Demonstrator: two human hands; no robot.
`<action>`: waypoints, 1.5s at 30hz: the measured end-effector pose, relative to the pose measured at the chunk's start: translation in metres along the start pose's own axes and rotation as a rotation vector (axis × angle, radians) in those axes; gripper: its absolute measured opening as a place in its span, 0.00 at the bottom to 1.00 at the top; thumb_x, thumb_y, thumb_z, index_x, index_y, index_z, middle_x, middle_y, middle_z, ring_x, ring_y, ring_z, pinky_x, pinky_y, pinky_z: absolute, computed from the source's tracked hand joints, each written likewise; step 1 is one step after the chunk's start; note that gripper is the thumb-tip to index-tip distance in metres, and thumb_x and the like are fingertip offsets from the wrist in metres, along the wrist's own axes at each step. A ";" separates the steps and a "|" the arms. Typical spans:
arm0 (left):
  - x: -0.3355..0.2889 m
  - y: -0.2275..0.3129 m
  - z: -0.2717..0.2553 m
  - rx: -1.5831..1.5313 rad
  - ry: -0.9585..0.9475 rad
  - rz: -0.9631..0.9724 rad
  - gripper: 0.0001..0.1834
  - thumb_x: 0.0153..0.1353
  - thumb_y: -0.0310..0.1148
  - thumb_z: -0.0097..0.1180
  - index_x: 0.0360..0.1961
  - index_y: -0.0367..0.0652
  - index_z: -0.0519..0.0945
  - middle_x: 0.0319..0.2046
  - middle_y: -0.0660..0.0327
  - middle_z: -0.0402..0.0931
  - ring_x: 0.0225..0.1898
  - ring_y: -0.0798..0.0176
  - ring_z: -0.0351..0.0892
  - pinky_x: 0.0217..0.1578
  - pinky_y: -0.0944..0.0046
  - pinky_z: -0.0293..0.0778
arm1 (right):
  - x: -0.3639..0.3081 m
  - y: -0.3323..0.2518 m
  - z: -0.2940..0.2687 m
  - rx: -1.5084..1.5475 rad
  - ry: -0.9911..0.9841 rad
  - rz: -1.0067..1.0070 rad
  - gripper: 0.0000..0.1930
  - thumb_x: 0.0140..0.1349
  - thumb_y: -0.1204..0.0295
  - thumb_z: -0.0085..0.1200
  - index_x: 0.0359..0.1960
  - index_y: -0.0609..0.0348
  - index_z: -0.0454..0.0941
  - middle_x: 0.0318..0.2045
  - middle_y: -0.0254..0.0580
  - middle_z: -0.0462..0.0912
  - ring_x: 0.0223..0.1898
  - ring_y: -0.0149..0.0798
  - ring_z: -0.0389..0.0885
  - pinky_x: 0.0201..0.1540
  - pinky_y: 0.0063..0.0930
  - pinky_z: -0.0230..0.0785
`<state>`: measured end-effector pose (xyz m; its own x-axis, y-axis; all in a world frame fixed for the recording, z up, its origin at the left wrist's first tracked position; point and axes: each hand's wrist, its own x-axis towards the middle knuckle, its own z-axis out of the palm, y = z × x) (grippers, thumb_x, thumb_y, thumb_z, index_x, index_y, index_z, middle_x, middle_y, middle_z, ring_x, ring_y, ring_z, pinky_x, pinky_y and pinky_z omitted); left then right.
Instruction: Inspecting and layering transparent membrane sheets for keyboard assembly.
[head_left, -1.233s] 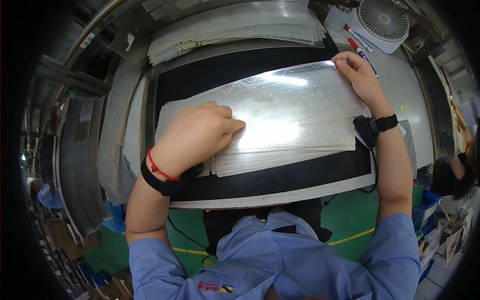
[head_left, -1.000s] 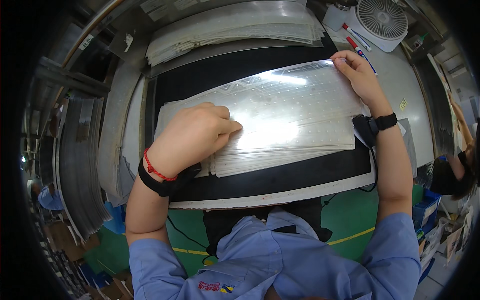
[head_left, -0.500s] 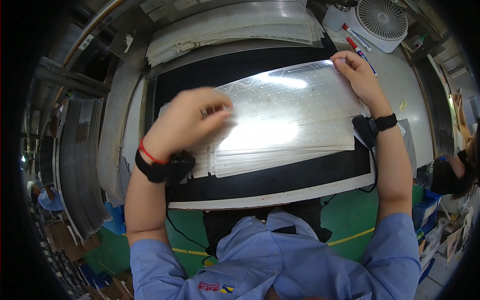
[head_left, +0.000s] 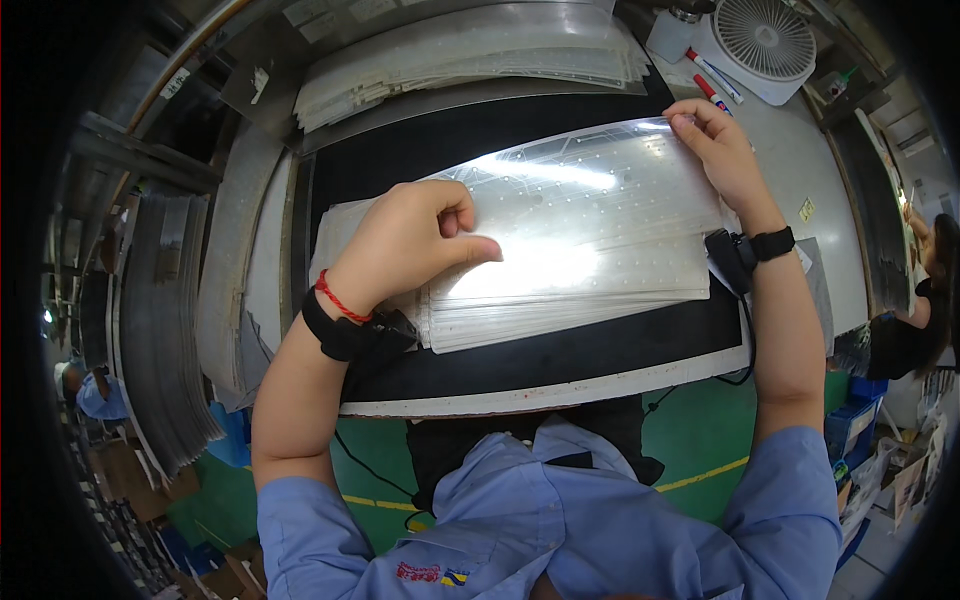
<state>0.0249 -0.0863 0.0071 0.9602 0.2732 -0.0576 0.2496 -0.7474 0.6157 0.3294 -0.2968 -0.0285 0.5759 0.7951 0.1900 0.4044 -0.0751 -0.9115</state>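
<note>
A clear, shiny plastic sheet (head_left: pixel 600 200) with rows of small dots lies over a stack of similar sheets (head_left: pixel 570 318) on a black work mat (head_left: pixel 560 350). My right hand (head_left: pixel 722 150) pinches the sheet's far right corner between thumb and fingers, holding that corner slightly raised. Over the left part of the sheet, my left hand (head_left: pixel 410 235) has its fingers curled and its thumb stretched apart from them, with nothing visible between. It hides the sheet's left end. Strong glare covers the sheet's middle.
Behind the mat sits a large pile of clear sheets (head_left: pixel 470 65). At the back right are a white fan (head_left: pixel 765 40), red-capped markers (head_left: pixel 712 90) and a small bottle (head_left: pixel 680 30). More stacked sheets (head_left: pixel 165 320) stand at left. A person (head_left: pixel 915 300) is at far right.
My left hand has moved a little right and nearer over the sheet, no longer blurred. The right hand keeps its pinch on the corner, nearly still.
</note>
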 end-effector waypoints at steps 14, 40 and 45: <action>0.009 -0.051 -0.029 -0.451 0.260 -0.183 0.15 0.69 0.41 0.49 0.35 0.43 0.81 0.24 0.71 0.74 0.26 0.77 0.69 0.28 0.76 0.65 | -0.001 -0.001 0.000 0.034 0.009 0.003 0.09 0.67 0.69 0.52 0.43 0.58 0.79 0.32 0.28 0.78 0.33 0.21 0.72 0.38 0.16 0.65; 0.012 -0.016 -0.001 -0.013 0.093 -0.107 0.22 0.41 0.42 0.74 0.27 0.42 0.74 0.19 0.68 0.65 0.23 0.71 0.64 0.25 0.69 0.63 | 0.003 0.003 0.000 0.103 0.026 -0.039 0.09 0.67 0.69 0.52 0.44 0.58 0.79 0.33 0.27 0.78 0.34 0.20 0.71 0.39 0.14 0.64; 0.011 -0.018 -0.007 -0.262 0.190 -0.042 0.13 0.54 0.38 0.66 0.32 0.40 0.77 0.24 0.70 0.69 0.27 0.75 0.65 0.30 0.74 0.64 | 0.003 0.007 -0.004 0.030 0.053 -0.014 0.09 0.67 0.69 0.52 0.44 0.58 0.79 0.33 0.27 0.77 0.34 0.20 0.70 0.38 0.14 0.63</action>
<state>0.0299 -0.0661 0.0007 0.9033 0.4266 0.0454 0.2237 -0.5586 0.7987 0.3372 -0.2972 -0.0326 0.6074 0.7630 0.2212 0.3914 -0.0452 -0.9191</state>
